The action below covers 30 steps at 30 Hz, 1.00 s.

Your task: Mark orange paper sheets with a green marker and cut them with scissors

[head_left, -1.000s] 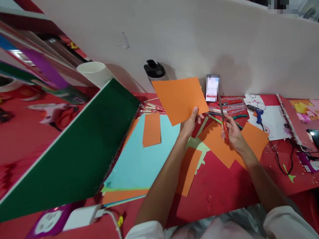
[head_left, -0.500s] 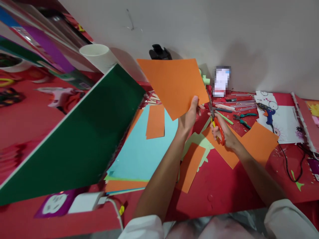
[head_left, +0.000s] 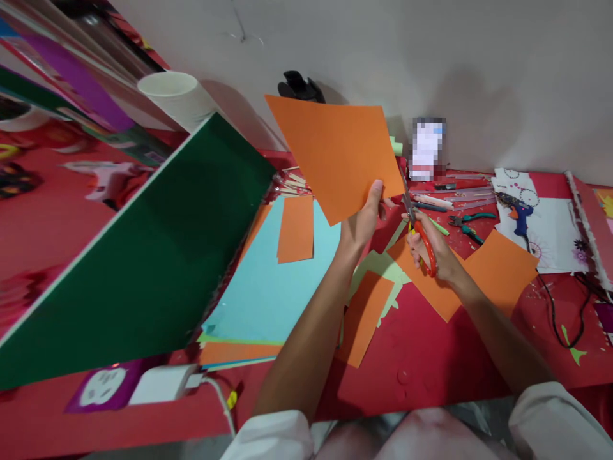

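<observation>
An orange sheet of paper (head_left: 338, 156) is held up above the table, its lower edge pinched by my left hand (head_left: 364, 220) with the thumb on top. My right hand (head_left: 433, 246) is closed around the red and yellow handles of a pair of scissors (head_left: 425, 249). The scissor blades point up and lie along the right edge of the held sheet; I cannot tell whether they cut into it. Below my hands, more orange paper (head_left: 500, 271) and an orange strip (head_left: 366, 319) lie over pale green paper scraps (head_left: 376, 263).
A dark green board (head_left: 158, 255) leans at the left beside a stack of light blue paper (head_left: 268, 297). Toward the wall are a phone (head_left: 426, 150), pens and teal-handled pliers (head_left: 472, 220). A blue glue gun (head_left: 520, 214) lies right, its cord trailing. White paper cups (head_left: 179, 99) stand back left.
The view has shifted slightly. The scissors have tilted a little at the sheet's right edge, and my right hand has moved slightly. My left hand keeps its hold on the sheet.
</observation>
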Motion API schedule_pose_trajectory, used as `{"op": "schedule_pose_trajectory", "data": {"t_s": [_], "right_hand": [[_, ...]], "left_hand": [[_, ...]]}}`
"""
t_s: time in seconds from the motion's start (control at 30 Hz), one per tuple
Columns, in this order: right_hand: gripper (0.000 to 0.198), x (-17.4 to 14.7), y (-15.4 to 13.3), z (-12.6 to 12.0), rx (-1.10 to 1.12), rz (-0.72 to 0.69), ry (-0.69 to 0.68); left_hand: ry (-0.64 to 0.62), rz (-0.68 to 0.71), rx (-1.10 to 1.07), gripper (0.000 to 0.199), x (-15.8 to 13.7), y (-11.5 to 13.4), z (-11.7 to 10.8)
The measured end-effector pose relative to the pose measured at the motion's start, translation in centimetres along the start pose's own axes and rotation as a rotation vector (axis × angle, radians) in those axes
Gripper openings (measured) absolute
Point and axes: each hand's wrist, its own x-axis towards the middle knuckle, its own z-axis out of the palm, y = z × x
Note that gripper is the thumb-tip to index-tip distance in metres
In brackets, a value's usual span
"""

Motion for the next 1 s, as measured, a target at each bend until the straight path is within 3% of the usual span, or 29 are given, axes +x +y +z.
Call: {"op": "schedule_pose_trajectory", "data": {"t_s": [0.37, 1.0], "right_hand": [[0.049, -0.22, -0.84, 0.03, 0.086, 0.026, 0.031], [0.055, -0.06, -0.38, -0.15, 0.122, 0.041, 0.029]], "left_hand": [[0.006, 0.016, 0.059, 0.065, 0.00, 0.01, 0.21], [-0.016, 0.034, 0.041, 0.067, 0.04, -0.53, 0.37]]}}
